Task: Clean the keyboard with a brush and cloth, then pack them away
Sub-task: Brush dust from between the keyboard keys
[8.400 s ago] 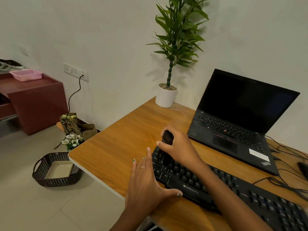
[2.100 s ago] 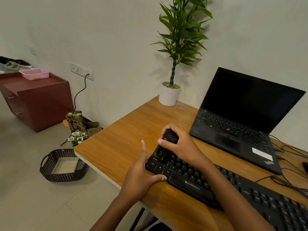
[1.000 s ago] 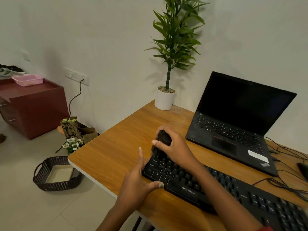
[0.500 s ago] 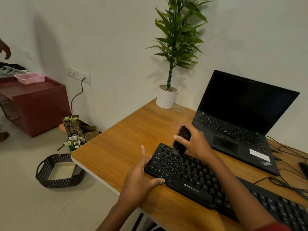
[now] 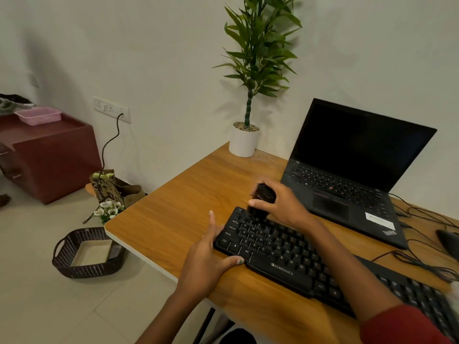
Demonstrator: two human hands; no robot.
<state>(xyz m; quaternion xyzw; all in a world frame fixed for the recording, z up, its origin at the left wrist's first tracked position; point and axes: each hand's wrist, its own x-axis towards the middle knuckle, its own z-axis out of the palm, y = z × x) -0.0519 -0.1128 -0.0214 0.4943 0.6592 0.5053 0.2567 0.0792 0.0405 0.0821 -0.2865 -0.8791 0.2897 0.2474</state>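
A black keyboard [image 5: 285,254] lies slantwise on the wooden desk [image 5: 178,214]. My right hand [image 5: 280,207] grips a small black brush [image 5: 262,199] and holds its bristles on the keys at the keyboard's far left corner. My left hand [image 5: 206,259] rests against the keyboard's left end, fingers straight along the side and the thumb lying along the front edge. No cloth is in view.
An open black laptop [image 5: 347,175] stands behind the keyboard, with a potted plant [image 5: 246,135] to its left. Cables [image 5: 422,259] and a dark mouse [image 5: 449,242] lie at the right. On the floor sit a dark woven basket [image 5: 84,254] and a red cabinet [image 5: 47,155].
My right hand has swept the brush from the keyboard's left end along the top row and back toward the far left corner. My left hand has stayed at the left end.
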